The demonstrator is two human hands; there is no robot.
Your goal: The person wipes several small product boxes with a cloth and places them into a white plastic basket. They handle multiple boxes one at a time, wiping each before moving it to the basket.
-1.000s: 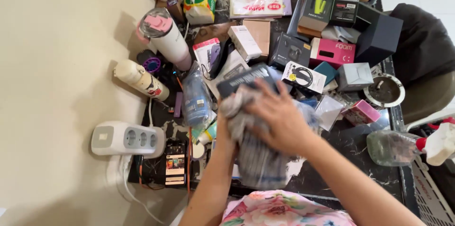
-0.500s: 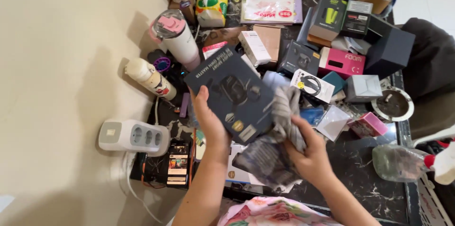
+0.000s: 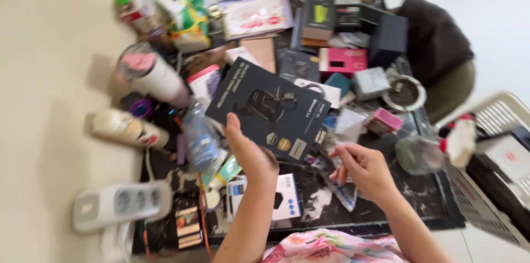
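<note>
My left hand [image 3: 248, 152] holds up a flat dark box [image 3: 268, 107] printed with a picture of earbuds, tilted above the cluttered black marble table [image 3: 419, 199]. My right hand [image 3: 361, 168] hovers to the right of it, fingers curled and pinching a clear plastic wrapper [image 3: 338, 186] that hangs down over the table. A white and blue box [image 3: 284, 197] lies flat on the table just under my left wrist. The whole view is motion-blurred.
Many small product boxes crowd the back, among them a pink box [image 3: 343, 60]. A pink-lidded tumbler [image 3: 152, 75], a cream bottle [image 3: 127, 128] and a white power strip [image 3: 118, 203] sit left. A spray bottle [image 3: 433, 150] lies right beside a white basket [image 3: 494, 174]. An ashtray [image 3: 406, 92] stands mid-right.
The grey cloth my right hand gripped is gone from it; that hand now pinches clear plastic. The dark box stays raised in my left hand. The view has swung right.
</note>
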